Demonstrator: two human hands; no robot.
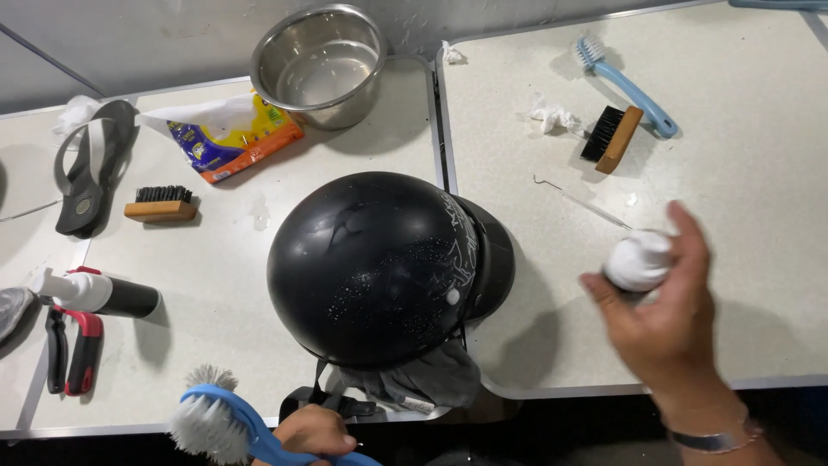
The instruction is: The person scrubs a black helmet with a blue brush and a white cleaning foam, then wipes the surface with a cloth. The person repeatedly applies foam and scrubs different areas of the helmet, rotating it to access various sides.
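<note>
L hand (pixel 315 431): 6 o'clock, fingers clenched on blue plastic brush (pixel 226 423), pale bristles.
R hand (pixel 668 319): 4 o'clock, fingers grasping white rounded wad (pixel 638 261).
Helmet (pixel 379 267): centre of worktop (pixel 733 198), glossy black dome, speckled w/ droplets.

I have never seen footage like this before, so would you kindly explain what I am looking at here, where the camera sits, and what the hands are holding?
There is no machine here: a person works with two bare hands, and the single picture comes from a camera worn on their head, looking down.

The left hand holds a blue-handled brush with pale bristles at the bottom edge. The right hand holds a small white object; it is too blurred to tell what it is.

Between them, on two pale tables pushed together, sits a black helmet speckled with white spots. Around it lie a steel bowl, a colourful packet, two wooden brushes, another blue brush, a sandal, a spray bottle and red-handled pliers.
</note>
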